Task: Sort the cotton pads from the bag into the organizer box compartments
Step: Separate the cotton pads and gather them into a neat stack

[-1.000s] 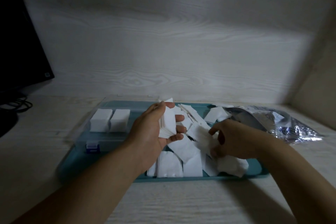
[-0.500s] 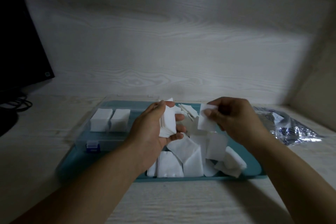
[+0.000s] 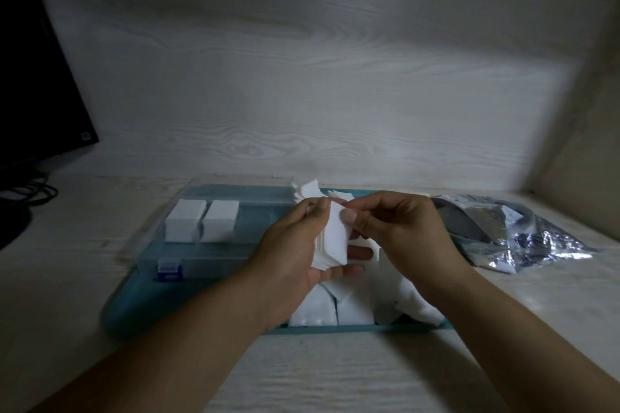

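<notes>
My left hand (image 3: 295, 258) grips a stack of white cotton pads (image 3: 332, 245) upright above the teal tray (image 3: 134, 305). My right hand (image 3: 402, 231) pinches one pad against the top of that stack. Loose cotton pads (image 3: 349, 308) lie heaped in the tray below both hands. The clear organizer box (image 3: 214, 261) sits on the tray's left part, with two neat pad stacks (image 3: 201, 225) in its back compartments. The silver bag (image 3: 523, 235) lies flat to the right of the tray.
A dark monitor (image 3: 37, 77) with cables (image 3: 30, 191) stands at the far left. A pale wood-grain wall (image 3: 302, 77) closes the back, and a side panel (image 3: 583, 144) rises at the right. The table (image 3: 335, 375) is pale wood too.
My right hand lifted a pad from the loose heap and carried it left onto the stack held by my left hand. The left hand stayed nearly still.
</notes>
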### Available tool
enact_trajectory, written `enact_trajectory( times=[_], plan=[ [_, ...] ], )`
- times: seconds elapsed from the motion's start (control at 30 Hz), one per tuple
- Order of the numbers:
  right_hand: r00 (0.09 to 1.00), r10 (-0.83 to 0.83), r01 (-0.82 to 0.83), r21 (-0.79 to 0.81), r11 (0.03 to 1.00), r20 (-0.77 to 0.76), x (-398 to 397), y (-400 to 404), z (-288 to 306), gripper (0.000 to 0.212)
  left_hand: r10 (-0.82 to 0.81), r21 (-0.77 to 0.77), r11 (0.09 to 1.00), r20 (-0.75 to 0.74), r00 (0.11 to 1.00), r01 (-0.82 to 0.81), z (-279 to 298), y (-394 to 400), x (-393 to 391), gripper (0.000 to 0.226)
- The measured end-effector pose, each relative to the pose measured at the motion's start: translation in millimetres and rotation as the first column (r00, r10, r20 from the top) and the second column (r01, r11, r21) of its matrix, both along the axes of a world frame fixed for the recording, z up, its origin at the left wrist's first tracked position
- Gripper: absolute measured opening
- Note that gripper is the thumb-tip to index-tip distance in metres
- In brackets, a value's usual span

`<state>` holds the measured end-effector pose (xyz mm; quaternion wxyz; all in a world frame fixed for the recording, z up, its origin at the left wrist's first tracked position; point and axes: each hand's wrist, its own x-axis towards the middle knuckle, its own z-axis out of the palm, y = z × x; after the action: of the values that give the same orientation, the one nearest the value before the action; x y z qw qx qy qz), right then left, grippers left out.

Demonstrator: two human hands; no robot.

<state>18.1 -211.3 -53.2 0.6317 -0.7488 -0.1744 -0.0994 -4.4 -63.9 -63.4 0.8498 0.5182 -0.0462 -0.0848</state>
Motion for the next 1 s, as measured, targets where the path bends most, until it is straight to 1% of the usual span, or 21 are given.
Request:
enact_trajectory(
  times=[0.03, 0.1, 0.17, 0.23, 0.27, 0.3, 0.33, 0.37, 0.4, 0.43, 0.47, 0.5, 0.57, 0.6, 0.63, 0.67, 0.7, 0.77, 0.8, 0.9, 1.0],
  plan=[
    [1.000, -0.017, 0.017, -0.022, 1.000, 0.007, 0, 1, -1, 0.011, -0.006, -0.006, 1.000, 0.005, 1.000, 0.006, 0, 0, 0, 0.031],
    [0.996, -0.066, 0.074, -0.127, 0.989, 0.064, 2, -2, -2, 0.011, -0.005, -0.012, 1.000, 0.012, 1.000, 0.005, 0, 0, 1, 0.030],
    [0.973, -0.141, 0.186, -0.264, 0.946, 0.183, 8, -10, -1, 0.010, 0.014, 0.000, 1.000, 0.008, 1.000, -0.014, 1, 1, 2, 0.028],
    [0.923, -0.218, 0.341, -0.413, 0.844, 0.317, 13, -25, 6, 0.010, 0.044, 0.003, 0.999, 0.005, 0.999, -0.044, 3, 3, 3, 0.028],
    [0.912, -0.233, 0.384, -0.501, 0.776, 0.338, 16, -34, 10, 0.012, 0.066, -0.005, 0.998, 0.004, 0.998, -0.066, 3, 4, 4, 0.027],
    [0.926, -0.231, 0.371, -0.605, 0.704, 0.299, 18, -43, 15, 0.014, 0.085, -0.013, 0.996, 0.000, 0.996, -0.085, 3, 5, 5, 0.027],
    [0.958, -0.211, 0.285, -0.722, 0.630, 0.195, 21, -51, 17, 0.012, 0.101, -0.016, 0.995, -0.006, 0.995, -0.101, 4, 6, 5, 0.027],
    [0.981, -0.189, 0.145, -0.820, 0.554, 0.046, 21, -55, 19, 0.008, 0.114, -0.012, 0.993, -0.012, 0.993, -0.114, 3, 6, 6, 0.027],
    [0.980, -0.173, 0.000, -0.876, 0.482, -0.095, 21, -57, 17, 0.011, 0.120, -0.007, 0.993, -0.015, 0.993, -0.120, 3, 6, 6, 0.027],
    [0.970, -0.160, -0.095, -0.888, 0.451, -0.185, 22, -58, 15, 0.017, 0.125, -0.002, 0.992, -0.016, 0.992, -0.125, 3, 6, 7, 0.028],
    [0.966, -0.142, -0.128, -0.880, 0.458, -0.215, 23, -56, 12, 0.019, 0.127, 0.000, 0.992, -0.017, 0.992, -0.127, 2, 6, 7, 0.028],
    [0.972, -0.120, -0.114, -0.854, 0.507, -0.201, 22, -52, 12, 0.019, 0.130, 0.003, 0.992, -0.016, 0.991, -0.130, 2, 6, 7, 0.028],
    [0.986, -0.124, -0.005, -0.769, 0.639, -0.110, 21, -49, 14, 0.023, 0.132, 0.003, 0.991, -0.012, 0.991, -0.132, 3, 6, 6, 0.028],
    [0.990, -0.118, 0.023, -0.743, 0.669, -0.075, 20, -50, 16, 0.025, 0.133, 0.001, 0.991, -0.009, 0.991, -0.133, 3, 6, 5, 0.027],
    [0.992, -0.106, 0.017, -0.734, 0.679, -0.075, 18, -51, 20, 0.022, 0.133, 0.000, 0.991, -0.007, 0.991, -0.133, 4, 6, 5, 0.027],
    [0.991, -0.077, -0.033, -0.753, 0.657, -0.111, 19, -54, 22, 0.014, 0.132, 0.001, 0.991, -0.007, 0.991, -0.132, 4, 6, 5, 0.027],
    [0.984, -0.047, -0.111, -0.790, 0.604, -0.174, 17, -55, 23, 0.006, 0.134, 0.001, 0.991, -0.008, 0.991, -0.134, 3, 7, 5, 0.027],
    [0.953, -0.032, -0.257, -0.857, 0.447, -0.302, 16, -58, 21, 0.017, 0.137, 0.002, 0.991, -0.011, 0.991, -0.137, 3, 6, 6, 0.027],
    [0.940, -0.034, -0.297, -0.862, 0.412, -0.340, 17, -59, 20, 0.023, 0.142, 0.005, 0.990, -0.010, 0.990, -0.142, 3, 5, 6, 0.027],
    [0.932, 0.002, -0.331, -0.849, 0.412, -0.362, 15, -58, 20, 0.036, 0.142, 0.009, 0.990, -0.002, 0.990, -0.142, 4, 5, 5, 0.027],
    [0.932, 0.046, -0.341, -0.826, 0.448, -0.360, 12, -51, 18, 0.038, 0.135, 0.013, 0.991, 0.009, 0.991, -0.135, 4, 6, 4, 0.027]
  ],
)
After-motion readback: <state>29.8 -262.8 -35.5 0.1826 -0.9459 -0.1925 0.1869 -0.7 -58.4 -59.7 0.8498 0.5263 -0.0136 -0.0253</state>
